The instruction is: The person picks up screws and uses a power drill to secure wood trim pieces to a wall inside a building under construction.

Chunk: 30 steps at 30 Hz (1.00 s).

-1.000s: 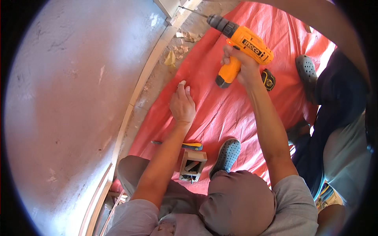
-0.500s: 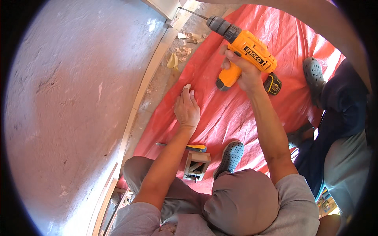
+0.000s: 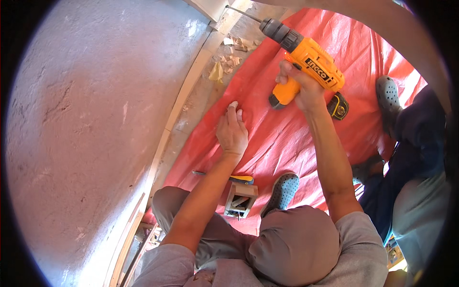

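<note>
My right hand is wrapped round the grip of an orange and black cordless drill. The drill's long thin bit points to the upper left, its tip at the side of a pale wooden frame post; whether it is inside the wood I cannot tell. My left hand is held over the red sheet with its fingers loosely stretched out. One of its fingertips looks whitish, and I see no tool in it.
A tape measure lies right of the drill on the red sheet. Near my knees are a yellow-handled tool and a small wooden box. A rough wall stands left, wood shavings lie ahead, and another person's clog is at right.
The whole scene has shifted slightly right and down in the picture. The drill is still in my right hand with its bit at the post, and my left hand keeps much the same pose.
</note>
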### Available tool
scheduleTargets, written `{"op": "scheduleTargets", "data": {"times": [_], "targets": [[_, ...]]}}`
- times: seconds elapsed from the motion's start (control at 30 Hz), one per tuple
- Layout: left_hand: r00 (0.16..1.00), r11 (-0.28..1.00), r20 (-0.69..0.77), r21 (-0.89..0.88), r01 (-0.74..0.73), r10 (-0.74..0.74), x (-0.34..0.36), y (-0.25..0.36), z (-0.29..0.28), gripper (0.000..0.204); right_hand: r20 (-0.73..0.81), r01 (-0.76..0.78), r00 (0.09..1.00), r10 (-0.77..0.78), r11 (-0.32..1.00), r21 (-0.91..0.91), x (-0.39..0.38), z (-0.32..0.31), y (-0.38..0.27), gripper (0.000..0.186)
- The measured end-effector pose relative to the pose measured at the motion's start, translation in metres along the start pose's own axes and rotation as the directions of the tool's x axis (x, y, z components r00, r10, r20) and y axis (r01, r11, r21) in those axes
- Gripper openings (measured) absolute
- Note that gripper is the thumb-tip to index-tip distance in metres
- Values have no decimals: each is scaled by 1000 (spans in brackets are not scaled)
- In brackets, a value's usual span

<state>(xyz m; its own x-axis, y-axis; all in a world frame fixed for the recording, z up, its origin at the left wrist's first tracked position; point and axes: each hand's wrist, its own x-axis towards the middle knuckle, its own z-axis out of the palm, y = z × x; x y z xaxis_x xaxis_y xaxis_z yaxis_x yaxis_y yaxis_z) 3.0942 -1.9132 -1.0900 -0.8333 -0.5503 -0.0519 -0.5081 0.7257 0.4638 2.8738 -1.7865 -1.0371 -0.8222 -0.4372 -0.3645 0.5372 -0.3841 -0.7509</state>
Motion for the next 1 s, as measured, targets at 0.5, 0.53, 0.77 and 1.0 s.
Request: {"op": "scheduleTargets", "data": {"times": [0.5, 0.53, 0.77, 1.0], "targets": [[1000, 1000, 22, 4, 0, 0, -3, 5, -5, 30, 44, 27, 999, -25, 999, -36, -2, 1, 3, 25], [999, 1000, 47, -1, 21, -21, -2, 7, -7, 29, 44, 55, 998, -53, 998, -40, -1, 0, 6, 24], [999, 998, 24, -30, 49, -48, -8, 0, -3, 32, 94, 93, 993, -73, 969, -230, -2, 9, -29, 22], [997, 976, -15, -204, 72, -77, 0, -8, -6, 38, -39, -8, 999, 7, 999, -49, -92, 21, -18, 22]]}}
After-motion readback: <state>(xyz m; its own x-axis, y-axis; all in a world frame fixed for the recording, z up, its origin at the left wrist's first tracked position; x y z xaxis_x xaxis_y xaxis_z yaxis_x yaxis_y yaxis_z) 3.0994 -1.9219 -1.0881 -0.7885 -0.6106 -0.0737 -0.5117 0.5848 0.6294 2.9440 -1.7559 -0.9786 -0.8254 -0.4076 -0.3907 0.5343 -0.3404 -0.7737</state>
